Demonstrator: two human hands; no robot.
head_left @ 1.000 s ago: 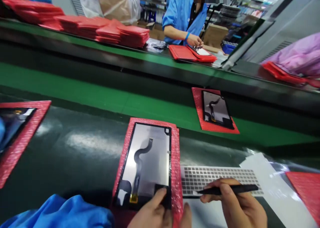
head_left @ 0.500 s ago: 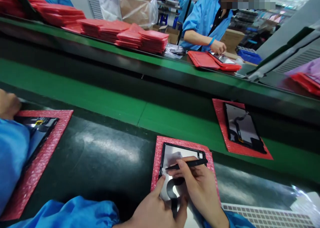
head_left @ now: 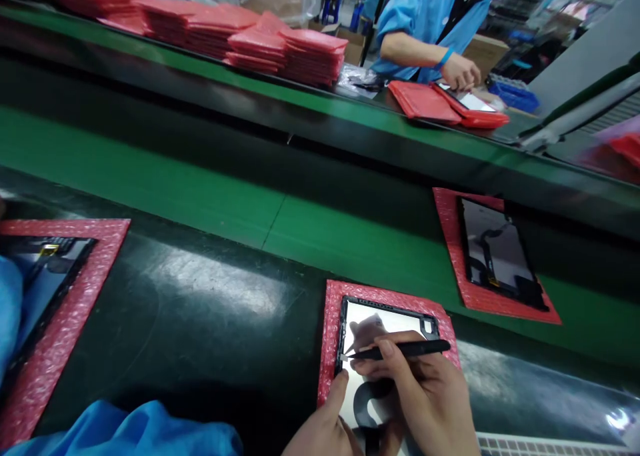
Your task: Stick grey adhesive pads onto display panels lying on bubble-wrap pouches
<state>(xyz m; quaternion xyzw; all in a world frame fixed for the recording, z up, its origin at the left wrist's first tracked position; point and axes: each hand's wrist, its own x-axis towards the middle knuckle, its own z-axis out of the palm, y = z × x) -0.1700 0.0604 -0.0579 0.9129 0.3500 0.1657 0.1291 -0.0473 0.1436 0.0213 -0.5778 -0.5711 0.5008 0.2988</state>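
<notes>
A tablet screen panel (head_left: 395,316) lies with its silvery back up on a red bubble-wrap bag (head_left: 332,303). My right hand (head_left: 430,396) grips black tweezers (head_left: 410,350) between thumb and fingers. Their tip meets a small white piece (head_left: 345,358) at the panel's left edge. My left hand (head_left: 325,423) rests low on the panel, index finger stretched to the edge just below that tip and thumb apart. A dark curved ribbon cable (head_left: 367,403) shows between my hands. The lower part of the panel is hidden or out of frame.
On the green belt (head_left: 240,209), another panel (head_left: 500,246) lies on red wrap. At left is a third panel (head_left: 55,269) beside a blue sleeve (head_left: 7,309). Stacks of red bags (head_left: 310,53) line the raised shelf, where a co-worker's hand (head_left: 460,73) handles a panel. A white grid (head_left: 525,445) sits lower right.
The view has tilted down slightly, and my hands and panel appear further right and lower. The tweezers stay at the same left edge. The neighbour's arm at left has slipped mostly out of view.
</notes>
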